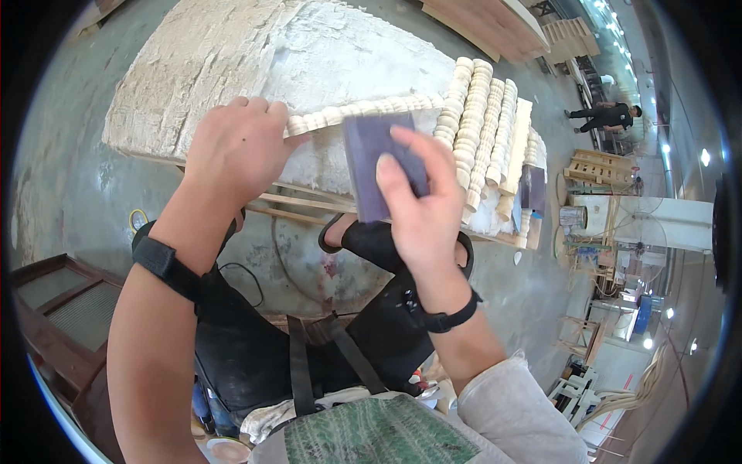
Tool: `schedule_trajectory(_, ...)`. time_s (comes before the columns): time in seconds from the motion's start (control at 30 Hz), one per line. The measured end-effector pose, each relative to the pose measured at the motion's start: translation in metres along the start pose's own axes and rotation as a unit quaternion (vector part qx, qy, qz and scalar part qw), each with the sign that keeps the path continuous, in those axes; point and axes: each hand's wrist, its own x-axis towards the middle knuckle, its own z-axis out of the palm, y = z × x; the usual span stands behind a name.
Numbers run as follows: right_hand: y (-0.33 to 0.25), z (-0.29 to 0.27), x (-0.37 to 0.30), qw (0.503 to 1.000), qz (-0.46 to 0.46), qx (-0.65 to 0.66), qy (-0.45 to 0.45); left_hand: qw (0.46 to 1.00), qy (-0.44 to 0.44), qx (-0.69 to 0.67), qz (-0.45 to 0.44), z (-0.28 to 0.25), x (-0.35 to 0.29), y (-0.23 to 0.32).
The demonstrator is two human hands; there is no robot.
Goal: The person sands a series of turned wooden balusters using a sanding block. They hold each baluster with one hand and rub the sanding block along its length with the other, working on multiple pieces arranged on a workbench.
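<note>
My left hand [241, 147] is closed around the near end of a pale wooden rod carved with bead-like ridges [363, 108]. The rod lies slantwise over a bench top covered in whitish, rough padding [340, 46]. In my right hand [425, 193], pinched between thumb and fingers, is a flat purple sanding pad [367, 166]. It is tilted and slightly blurred, close to the rod's right part; whether it touches the rod I cannot tell.
Several similar beaded rods [471, 124] lie side by side at the bench's right, with a second purple pad [532, 187] at their edge. A brown framed panel [69, 309] is at lower left. Far right, a person in dark clothes [610, 116] stands near wooden pallets [599, 166].
</note>
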Motion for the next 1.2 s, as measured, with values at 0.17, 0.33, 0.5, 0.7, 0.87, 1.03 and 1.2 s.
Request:
schedule_trajectory(0.17, -0.02, 0.035, 0.041, 0.992, -0.066, -0.091, -0.056, 0.998, 0.055, 0.035, 0.026, 0.008, -0.004, 0.005)
schedule_trajectory(0.33, -0.02, 0.068, 0.091, 0.974, -0.031, -0.175, -0.138, 0.993, 0.087, 0.075, 0.039, 0.013, -0.01, 0.008)
schedule_trajectory(0.5, -0.009, 0.062, 0.06, 0.975, -0.169, -0.141, -0.035, 0.998, 0.047, 0.023, 0.018, 0.006, -0.002, -0.001)
schedule_trajectory(0.7, -0.009, 0.052, 0.05, 0.981, -0.14, -0.133, -0.035, 0.999, 0.043, 0.02, 0.005, 0.007, -0.003, 0.001)
schedule_trajectory(0.87, -0.029, 0.082, 0.092, 0.966, -0.077, -0.218, -0.119, 0.996, 0.067, 0.057, 0.031, 0.013, -0.006, 0.001)
schedule_trajectory(1.03, -0.009, 0.041, 0.016, 0.975, -0.19, -0.113, -0.019, 0.998, 0.022, 0.037, 0.039, 0.004, -0.003, -0.002)
schedule_trajectory(1.2, 0.001, -0.001, -0.026, 0.991, -0.077, -0.068, -0.089, 0.997, 0.042, 0.05, 0.036, 0.003, -0.003, 0.003)
